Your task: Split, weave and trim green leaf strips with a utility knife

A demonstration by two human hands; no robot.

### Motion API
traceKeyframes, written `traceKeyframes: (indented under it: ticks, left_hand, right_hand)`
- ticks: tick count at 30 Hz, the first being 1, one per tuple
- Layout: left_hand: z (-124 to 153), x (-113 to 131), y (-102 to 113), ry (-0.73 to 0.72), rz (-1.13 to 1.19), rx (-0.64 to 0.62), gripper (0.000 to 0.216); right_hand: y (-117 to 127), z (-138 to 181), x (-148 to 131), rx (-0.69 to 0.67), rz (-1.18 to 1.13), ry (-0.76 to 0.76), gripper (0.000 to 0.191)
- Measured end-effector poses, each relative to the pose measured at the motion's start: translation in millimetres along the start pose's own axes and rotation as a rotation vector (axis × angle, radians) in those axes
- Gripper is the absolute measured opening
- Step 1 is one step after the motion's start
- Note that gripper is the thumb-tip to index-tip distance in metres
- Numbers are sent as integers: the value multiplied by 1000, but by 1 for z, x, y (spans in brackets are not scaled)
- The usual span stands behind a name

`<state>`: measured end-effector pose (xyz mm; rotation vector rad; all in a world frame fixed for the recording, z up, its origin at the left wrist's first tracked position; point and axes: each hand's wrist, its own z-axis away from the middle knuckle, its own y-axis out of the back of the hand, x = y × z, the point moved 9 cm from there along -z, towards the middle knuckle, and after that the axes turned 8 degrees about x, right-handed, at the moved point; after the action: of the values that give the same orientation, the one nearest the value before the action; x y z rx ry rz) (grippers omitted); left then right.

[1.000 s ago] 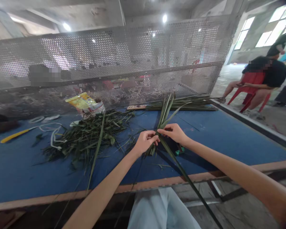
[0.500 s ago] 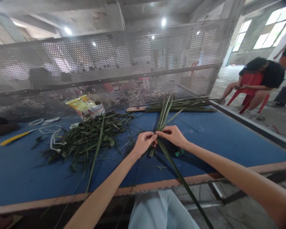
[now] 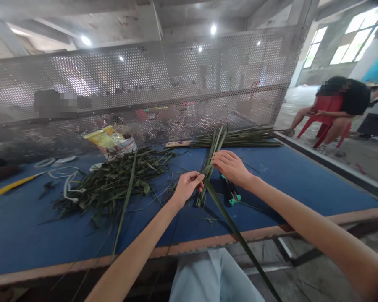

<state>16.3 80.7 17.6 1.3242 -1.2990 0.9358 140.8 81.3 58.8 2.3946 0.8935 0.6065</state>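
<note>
Long green leaf strips (image 3: pixel 219 140) lie as a woven bundle on the blue table in front of me. My left hand (image 3: pixel 189 187) pinches the bundle at its crossing, thumb on top. One long strip (image 3: pixel 228 218) runs from there over the table's front edge and hangs down. My right hand (image 3: pixel 232 168) is on the bundle's right side, above the crossing, with its fingers bent together over the strips; its thumb is hidden. Under that hand lies a black and teal utility knife (image 3: pixel 235 199), partly covered.
Left of my hands is a heap of leaf scraps (image 3: pixel 113 184). Beyond it stand a bag (image 3: pixel 119 147), white cord (image 3: pixel 69 184) and a yellow-handled tool (image 3: pixel 20 183). More strips (image 3: pixel 255 140) lie along the perforated metal screen (image 3: pixel 176 92). A person (image 3: pixel 343 96) sits at right.
My right hand has shifted up along the bundle from the crossing, its fingers now over the strips. The utility knife shows more. My left hand stays pinched at the crossing.
</note>
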Motion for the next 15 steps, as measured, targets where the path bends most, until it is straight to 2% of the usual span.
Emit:
traceKeyframes:
  ticks: [5,8,10,13,15]
  left_hand:
    - [-2,-2,12,0,42,103,35]
    - [-3,-4,20,-1,63,162,34]
    - [-3,-4,21,-1,66,160,34]
    - [-2,-3,17,1,58,124,35]
    - [-2,-4,13,19,63,97,35]
  right_hand:
    - [-11,10,29,-180,85,-211,29]
    - [-13,16,41,-218,24,-384,30]
    - [-13,17,41,-163,-146,-470,29]
    - [-18,17,37,-62,-557,-610,29]
    - [-23,18,33,-40,-817,-707,31]
